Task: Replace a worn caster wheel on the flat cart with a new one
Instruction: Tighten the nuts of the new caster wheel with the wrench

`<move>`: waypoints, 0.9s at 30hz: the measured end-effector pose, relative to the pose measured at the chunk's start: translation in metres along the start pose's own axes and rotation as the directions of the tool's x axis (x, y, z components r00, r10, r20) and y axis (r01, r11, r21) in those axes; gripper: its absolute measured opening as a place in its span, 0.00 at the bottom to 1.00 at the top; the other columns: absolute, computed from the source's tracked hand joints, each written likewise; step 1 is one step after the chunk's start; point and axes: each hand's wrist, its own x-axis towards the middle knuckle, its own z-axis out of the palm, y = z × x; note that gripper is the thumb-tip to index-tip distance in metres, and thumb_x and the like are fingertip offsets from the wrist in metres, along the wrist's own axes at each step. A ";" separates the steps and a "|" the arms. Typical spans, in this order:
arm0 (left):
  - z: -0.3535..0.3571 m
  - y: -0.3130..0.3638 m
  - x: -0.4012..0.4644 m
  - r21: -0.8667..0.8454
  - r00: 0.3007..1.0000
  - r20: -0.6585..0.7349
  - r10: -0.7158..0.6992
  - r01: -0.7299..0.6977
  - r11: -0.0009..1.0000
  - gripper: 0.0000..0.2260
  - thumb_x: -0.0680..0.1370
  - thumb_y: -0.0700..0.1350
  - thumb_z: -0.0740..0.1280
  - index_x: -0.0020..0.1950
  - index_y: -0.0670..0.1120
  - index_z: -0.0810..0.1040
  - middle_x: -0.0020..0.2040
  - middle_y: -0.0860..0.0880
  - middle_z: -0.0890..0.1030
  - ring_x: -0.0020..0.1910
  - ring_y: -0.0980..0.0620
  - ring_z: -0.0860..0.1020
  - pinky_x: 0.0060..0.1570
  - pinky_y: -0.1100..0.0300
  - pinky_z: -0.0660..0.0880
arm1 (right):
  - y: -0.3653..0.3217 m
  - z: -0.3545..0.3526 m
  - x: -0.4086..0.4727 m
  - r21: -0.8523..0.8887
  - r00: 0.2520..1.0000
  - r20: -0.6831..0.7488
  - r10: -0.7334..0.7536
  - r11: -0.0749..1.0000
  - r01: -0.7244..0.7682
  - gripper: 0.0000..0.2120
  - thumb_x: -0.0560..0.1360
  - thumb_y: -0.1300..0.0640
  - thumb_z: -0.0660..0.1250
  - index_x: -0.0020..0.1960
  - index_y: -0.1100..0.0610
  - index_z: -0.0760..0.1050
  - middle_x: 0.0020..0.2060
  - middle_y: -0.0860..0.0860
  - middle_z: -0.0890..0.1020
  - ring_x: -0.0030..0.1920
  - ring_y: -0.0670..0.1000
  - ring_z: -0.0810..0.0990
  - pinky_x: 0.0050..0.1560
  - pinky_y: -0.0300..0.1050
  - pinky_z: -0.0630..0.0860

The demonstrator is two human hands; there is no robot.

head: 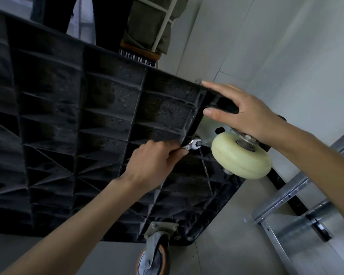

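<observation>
Head view. Flat cart: tipped up, ribbed underside facing the camera. Cream caster wheel: at the cart's right corner. Left hand: clenched on a ratchet wrench, whose head sits on a mounting-plate bolt. Right hand: fingers straight, bracing the cart's edge. Orange-hubbed caster: lower corner. Risk: wrench slipping off the bolt, knuckles striking ribs; cart tipping if the brace loosens.
</observation>
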 end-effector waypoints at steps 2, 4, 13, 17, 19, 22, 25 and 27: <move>0.004 0.000 -0.004 -0.010 0.999 -0.051 -0.011 0.010 1.000 0.14 0.82 0.61 0.61 0.43 0.55 0.75 0.26 0.54 0.68 0.26 0.51 0.68 0.28 0.56 0.63 | 0.000 0.001 0.000 0.001 1.000 -0.006 -0.003 1.000 0.003 0.31 0.74 0.32 0.64 0.76 0.32 0.63 0.72 0.32 0.69 0.74 0.38 0.65 0.73 0.45 0.61; 0.006 0.001 -0.006 -0.008 0.997 -0.078 -0.019 0.019 1.000 0.15 0.82 0.60 0.61 0.43 0.53 0.76 0.26 0.53 0.68 0.26 0.51 0.68 0.28 0.56 0.62 | 0.000 0.001 0.000 0.000 1.000 -0.009 0.000 1.000 0.000 0.31 0.75 0.33 0.64 0.76 0.32 0.63 0.72 0.32 0.69 0.73 0.37 0.65 0.73 0.44 0.61; 0.004 0.009 -0.009 0.028 0.996 -0.077 -0.036 0.039 0.999 0.15 0.83 0.61 0.60 0.40 0.54 0.72 0.27 0.52 0.71 0.27 0.49 0.72 0.27 0.56 0.64 | 0.000 0.001 0.000 0.017 1.000 -0.012 -0.002 1.000 0.002 0.31 0.74 0.32 0.64 0.76 0.32 0.63 0.72 0.32 0.70 0.74 0.38 0.65 0.74 0.46 0.61; 0.012 0.015 -0.017 0.174 0.985 -0.168 -0.048 0.077 0.982 0.18 0.82 0.63 0.56 0.45 0.52 0.77 0.30 0.51 0.76 0.31 0.44 0.78 0.28 0.56 0.69 | 0.001 0.002 0.000 0.016 1.000 -0.017 0.000 1.000 0.001 0.31 0.75 0.33 0.64 0.76 0.32 0.64 0.71 0.32 0.70 0.73 0.39 0.66 0.73 0.44 0.62; 0.018 0.016 -0.025 0.165 0.981 -0.186 -0.058 0.090 0.982 0.19 0.82 0.63 0.56 0.44 0.53 0.77 0.30 0.52 0.77 0.30 0.45 0.78 0.27 0.57 0.71 | 0.000 0.002 0.000 0.014 1.000 -0.018 0.002 1.000 -0.002 0.31 0.74 0.32 0.64 0.76 0.32 0.63 0.72 0.32 0.70 0.74 0.39 0.66 0.73 0.45 0.61; 0.029 0.013 -0.033 -0.056 0.978 -0.160 -0.135 0.128 0.990 0.18 0.82 0.63 0.58 0.38 0.54 0.72 0.26 0.53 0.73 0.26 0.52 0.75 0.27 0.56 0.71 | 0.001 0.002 0.000 0.009 1.000 -0.019 0.001 1.000 -0.001 0.31 0.74 0.31 0.63 0.76 0.32 0.63 0.72 0.33 0.70 0.74 0.39 0.66 0.75 0.49 0.61; 0.037 0.013 -0.033 -0.382 0.960 -0.130 -0.248 0.183 0.906 0.19 0.83 0.62 0.60 0.37 0.53 0.73 0.26 0.51 0.77 0.24 0.52 0.76 0.30 0.47 0.77 | 0.000 0.002 0.001 0.005 1.000 -0.023 0.002 1.000 -0.002 0.31 0.74 0.31 0.63 0.76 0.32 0.63 0.72 0.33 0.70 0.74 0.39 0.66 0.77 0.53 0.62; 0.040 0.018 -0.032 -0.474 0.953 -0.095 -0.287 0.210 0.855 0.18 0.83 0.61 0.60 0.39 0.52 0.76 0.27 0.51 0.80 0.25 0.53 0.79 0.35 0.46 0.80 | 0.000 0.002 0.000 0.008 1.000 -0.026 0.006 1.000 -0.006 0.31 0.74 0.30 0.63 0.76 0.31 0.63 0.72 0.33 0.70 0.74 0.39 0.66 0.77 0.56 0.62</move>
